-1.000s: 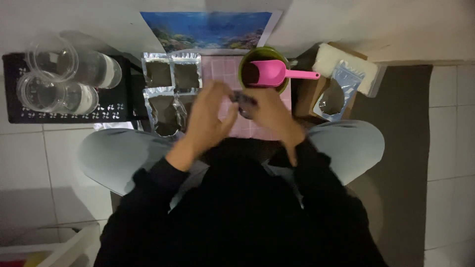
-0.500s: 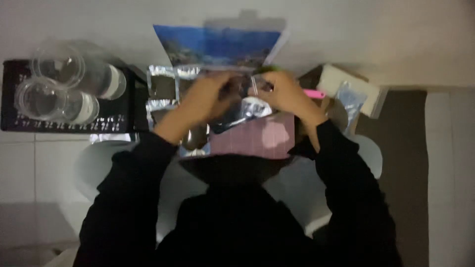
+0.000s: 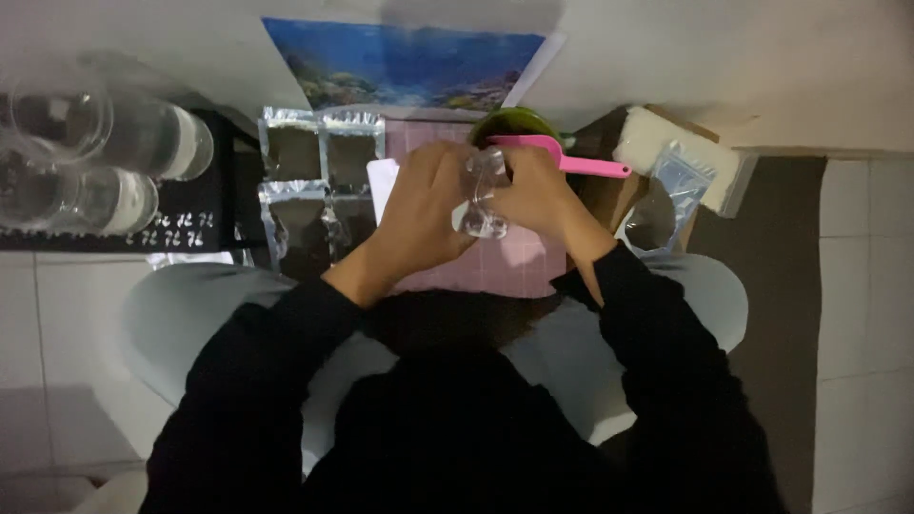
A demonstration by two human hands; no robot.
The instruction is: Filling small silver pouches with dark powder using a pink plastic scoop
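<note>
My left hand (image 3: 426,211) and my right hand (image 3: 538,193) meet over a pink mat (image 3: 495,268) and both grip a small clear plastic pouch (image 3: 481,195) held between them. Just behind my right hand lies a pink scoop (image 3: 583,164) resting in a green bowl (image 3: 514,123). Several filled clear pouches (image 3: 319,157) with dark contents lie in rows to the left of my left hand. A white card (image 3: 382,178) peeks out under my left hand.
Clear plastic cups (image 3: 90,162) lie on a black crate (image 3: 205,224) at the left. An underwater picture (image 3: 409,69) lies at the back. A white box (image 3: 681,152) and an empty pouch (image 3: 666,205) sit at the right. White floor tiles surround the spot.
The view shifted. Both hands stayed together on the small pouch and now hold it over the pink mat, close in front of the green bowl.
</note>
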